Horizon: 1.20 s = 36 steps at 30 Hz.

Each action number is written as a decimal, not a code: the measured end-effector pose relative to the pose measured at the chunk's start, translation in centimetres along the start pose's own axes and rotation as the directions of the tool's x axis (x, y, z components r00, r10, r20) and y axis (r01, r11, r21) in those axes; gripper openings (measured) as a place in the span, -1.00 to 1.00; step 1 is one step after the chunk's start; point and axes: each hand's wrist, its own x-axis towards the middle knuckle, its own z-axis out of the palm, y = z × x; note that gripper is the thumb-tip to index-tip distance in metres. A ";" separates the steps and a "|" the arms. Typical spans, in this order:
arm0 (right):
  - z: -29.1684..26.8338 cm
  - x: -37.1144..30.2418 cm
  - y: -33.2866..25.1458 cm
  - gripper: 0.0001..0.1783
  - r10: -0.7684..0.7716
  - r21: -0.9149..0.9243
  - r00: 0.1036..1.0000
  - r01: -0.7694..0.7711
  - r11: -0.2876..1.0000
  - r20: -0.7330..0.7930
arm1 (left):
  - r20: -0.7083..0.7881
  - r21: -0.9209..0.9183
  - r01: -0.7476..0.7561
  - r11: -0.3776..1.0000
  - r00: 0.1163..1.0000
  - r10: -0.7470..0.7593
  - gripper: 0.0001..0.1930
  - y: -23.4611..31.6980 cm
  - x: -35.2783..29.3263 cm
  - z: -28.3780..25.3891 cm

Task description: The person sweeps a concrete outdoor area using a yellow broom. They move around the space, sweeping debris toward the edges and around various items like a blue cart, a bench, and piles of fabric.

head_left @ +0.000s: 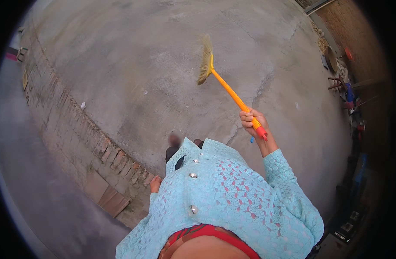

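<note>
A broom with an orange handle (pixel 231 92) slants out ahead of me, gripped by my right hand (pixel 253 119) close to its red end cap (pixel 261 133). My fingers wrap round the handle. Its yellow head carries a fan of pale, straw-coloured bristles (pixel 205 61) over the grey concrete. Whether the bristles touch the ground I cannot tell. Down at my left side, beside the hem of my light blue lace jacket (pixel 180 181), hangs my left hand (pixel 155 184). Its fingers look curled in, with nothing showing in them; part of the hand is hidden.
Grey concrete floor (pixel 163 52) spreads ahead. Along the left runs a brick edging (pixel 116 157), with a flat board (pixel 113 200) near it. Small white scraps (pixel 83 105) and a blue bit (pixel 252 140) lie about. At the right edge stand a round basket (pixel 330 59) and assorted clutter (pixel 348 93).
</note>
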 end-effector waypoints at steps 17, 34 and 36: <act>-12.2 11.8 -9.9 -0.91 -0.027 0.138 0.942 0.077 0.987 -0.333 | -0.048 0.347 -0.150 0.926 0.983 0.177 -0.64 10.9 0.5 0.9; -5.7 4.0 -12.3 -0.47 -0.111 -0.055 0.993 0.113 0.992 0.028 | 0.027 0.295 -0.070 0.953 0.998 0.064 -0.61 34.9 -5.5 20.4; -7.2 0.2 -12.7 -0.41 -0.216 -0.195 0.974 0.198 0.961 -0.074 | 0.053 0.347 -0.063 0.936 0.997 0.047 -0.61 35.0 -4.4 21.6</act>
